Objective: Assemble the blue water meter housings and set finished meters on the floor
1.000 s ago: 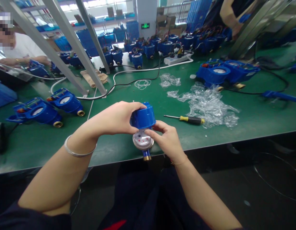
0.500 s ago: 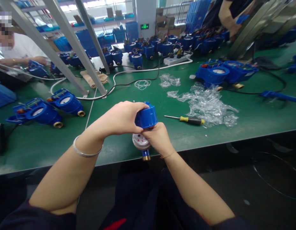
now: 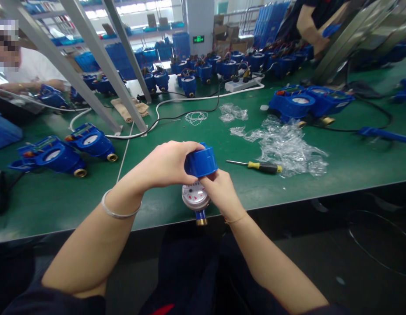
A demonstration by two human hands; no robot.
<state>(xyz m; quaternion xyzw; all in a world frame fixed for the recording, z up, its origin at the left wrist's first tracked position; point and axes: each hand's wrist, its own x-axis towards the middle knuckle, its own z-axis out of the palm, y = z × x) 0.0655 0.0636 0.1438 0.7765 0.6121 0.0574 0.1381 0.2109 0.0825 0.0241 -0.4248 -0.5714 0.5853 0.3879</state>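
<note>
Housing (image 3: pixel 202 162), blue, gripped in my left hand (image 3: pixel 168 164)! Right hand (image 3: pixel 221 189) pinches its lower edge; meter (image 3: pixel 195 197) at six o'clock.

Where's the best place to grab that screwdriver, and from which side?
I'd take the screwdriver by its thick black-and-yellow handle, with the right hand coming from above and the near side. It lies flat, its thin shaft pointing left, and the crumpled clear plastic crowds the handle's far side.
</note>
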